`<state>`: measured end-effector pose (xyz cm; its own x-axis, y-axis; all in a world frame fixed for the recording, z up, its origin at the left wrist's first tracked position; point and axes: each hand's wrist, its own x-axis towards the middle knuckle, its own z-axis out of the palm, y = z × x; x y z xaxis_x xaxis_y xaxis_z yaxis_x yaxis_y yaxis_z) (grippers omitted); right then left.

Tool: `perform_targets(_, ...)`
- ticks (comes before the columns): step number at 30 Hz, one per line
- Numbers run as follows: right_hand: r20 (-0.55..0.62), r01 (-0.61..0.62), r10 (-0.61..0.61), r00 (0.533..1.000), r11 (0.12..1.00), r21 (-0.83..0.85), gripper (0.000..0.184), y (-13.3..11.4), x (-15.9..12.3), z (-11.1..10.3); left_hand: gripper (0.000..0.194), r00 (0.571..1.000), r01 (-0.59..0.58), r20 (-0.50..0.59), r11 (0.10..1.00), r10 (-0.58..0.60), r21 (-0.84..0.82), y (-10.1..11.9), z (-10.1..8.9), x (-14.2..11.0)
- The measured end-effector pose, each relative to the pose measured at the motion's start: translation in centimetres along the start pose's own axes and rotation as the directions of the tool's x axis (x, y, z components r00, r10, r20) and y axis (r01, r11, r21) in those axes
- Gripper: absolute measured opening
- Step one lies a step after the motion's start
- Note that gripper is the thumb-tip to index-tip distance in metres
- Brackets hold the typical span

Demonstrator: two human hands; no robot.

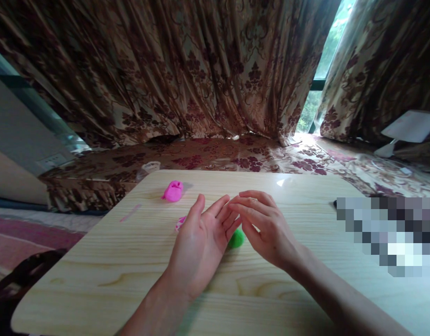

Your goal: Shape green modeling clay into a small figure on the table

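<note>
My left hand is held palm up above the wooden table, its thumb out to the side and nothing visible on the palm. From the right, my right hand reaches across with bent, loosely spread fingers, their tips meeting the left fingertips. Between and below the two hands shows a green ball-like lump, partly hidden by the left hand. A pink and white patterned piece peeks out behind the left thumb. Farther back sits a bright pink, soft-looking lump with a hollow in its top.
A thin pinkish strip lies near the table's left side. At the far left corner stands a clear plastic container. A blurred-out object covers the right side. Behind are patterned curtains and a white lamp.
</note>
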<state>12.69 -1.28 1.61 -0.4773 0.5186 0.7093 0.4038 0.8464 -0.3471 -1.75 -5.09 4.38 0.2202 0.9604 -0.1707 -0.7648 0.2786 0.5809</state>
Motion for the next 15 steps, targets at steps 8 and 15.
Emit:
perform_targets(8,-0.087,-0.129,0.139,0.986,0.985,0.116,0.013,0.0,0.1,0.2,0.050,0.999,0.025,0.040,0.968,-0.036,0.250,-0.8,0.4,-0.6)
perform_targets(15,0.021,-0.310,0.314,0.949,0.921,0.236,0.017,1.3,-0.9,-0.3,0.025,0.902,-0.297,0.041,0.550,0.430,0.780,-1.2,-3.8,-0.6)
